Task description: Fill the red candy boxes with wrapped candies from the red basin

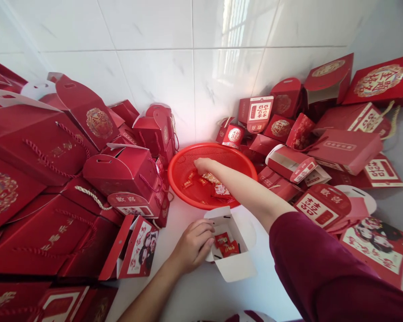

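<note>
An open gift box, white inside, lies on the white floor in front of me with a few small red candy packets in it. My left hand curls around the box's left wall and steadies it. My right hand reaches out into a round red plastic basket beyond the box, fingers closed down among the red candy packets on its bottom. What the fingers hold is hidden.
Red gift boxes with rope handles are heaped on the left. More red boxes and flat red bags are piled on the right against the white tiled wall. A photo-printed box lies beside my left hand.
</note>
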`<state>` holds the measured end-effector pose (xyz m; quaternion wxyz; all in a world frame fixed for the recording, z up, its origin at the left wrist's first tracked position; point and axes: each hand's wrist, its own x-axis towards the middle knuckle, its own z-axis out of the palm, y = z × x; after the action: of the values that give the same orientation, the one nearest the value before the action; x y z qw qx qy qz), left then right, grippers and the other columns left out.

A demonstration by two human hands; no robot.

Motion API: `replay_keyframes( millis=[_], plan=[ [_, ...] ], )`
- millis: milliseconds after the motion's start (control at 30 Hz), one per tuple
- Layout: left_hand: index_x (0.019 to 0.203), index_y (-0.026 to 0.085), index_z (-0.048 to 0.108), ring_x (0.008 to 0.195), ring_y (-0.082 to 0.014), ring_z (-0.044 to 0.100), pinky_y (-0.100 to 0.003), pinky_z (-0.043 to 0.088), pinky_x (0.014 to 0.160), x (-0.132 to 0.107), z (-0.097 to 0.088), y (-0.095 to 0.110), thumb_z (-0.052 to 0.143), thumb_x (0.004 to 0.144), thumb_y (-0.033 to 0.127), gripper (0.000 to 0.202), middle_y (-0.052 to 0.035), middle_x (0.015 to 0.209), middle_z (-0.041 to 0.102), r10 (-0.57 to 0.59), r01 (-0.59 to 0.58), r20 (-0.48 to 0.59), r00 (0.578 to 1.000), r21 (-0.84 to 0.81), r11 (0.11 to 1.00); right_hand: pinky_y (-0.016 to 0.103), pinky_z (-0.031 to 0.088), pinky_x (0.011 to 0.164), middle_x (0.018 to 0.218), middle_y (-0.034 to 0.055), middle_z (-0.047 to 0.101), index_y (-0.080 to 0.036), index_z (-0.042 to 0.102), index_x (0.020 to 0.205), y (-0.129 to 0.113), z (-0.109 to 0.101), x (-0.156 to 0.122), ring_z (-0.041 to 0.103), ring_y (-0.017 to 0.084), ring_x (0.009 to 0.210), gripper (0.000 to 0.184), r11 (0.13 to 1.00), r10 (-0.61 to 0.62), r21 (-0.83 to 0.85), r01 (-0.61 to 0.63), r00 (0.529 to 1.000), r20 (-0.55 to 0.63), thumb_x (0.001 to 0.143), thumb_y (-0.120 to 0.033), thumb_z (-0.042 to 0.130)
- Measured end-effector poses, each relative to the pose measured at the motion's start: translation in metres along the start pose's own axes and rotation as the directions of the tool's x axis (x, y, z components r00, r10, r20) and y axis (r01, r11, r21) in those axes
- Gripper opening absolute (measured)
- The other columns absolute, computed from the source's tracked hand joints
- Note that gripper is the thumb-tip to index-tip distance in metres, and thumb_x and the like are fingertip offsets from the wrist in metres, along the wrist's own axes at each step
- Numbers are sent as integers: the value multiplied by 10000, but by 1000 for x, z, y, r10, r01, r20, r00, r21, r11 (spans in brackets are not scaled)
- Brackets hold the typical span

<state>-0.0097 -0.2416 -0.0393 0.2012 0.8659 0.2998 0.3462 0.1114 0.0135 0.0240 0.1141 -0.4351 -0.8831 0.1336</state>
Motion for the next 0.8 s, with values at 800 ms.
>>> replay_keyframes(
  millis=[800],
  plan=[
    [902,172,638,1170,-242,565,-423,492,996,0,5,-2,477,956,127,176,-95,1035,671,54,-53,-42,998,42,998,293,537,815,1029,55,592,-192,581,1101,-65,-75,-277,619,151,910,284,550,-237,662,508,856,-459,844,-95,652]
  ],
)
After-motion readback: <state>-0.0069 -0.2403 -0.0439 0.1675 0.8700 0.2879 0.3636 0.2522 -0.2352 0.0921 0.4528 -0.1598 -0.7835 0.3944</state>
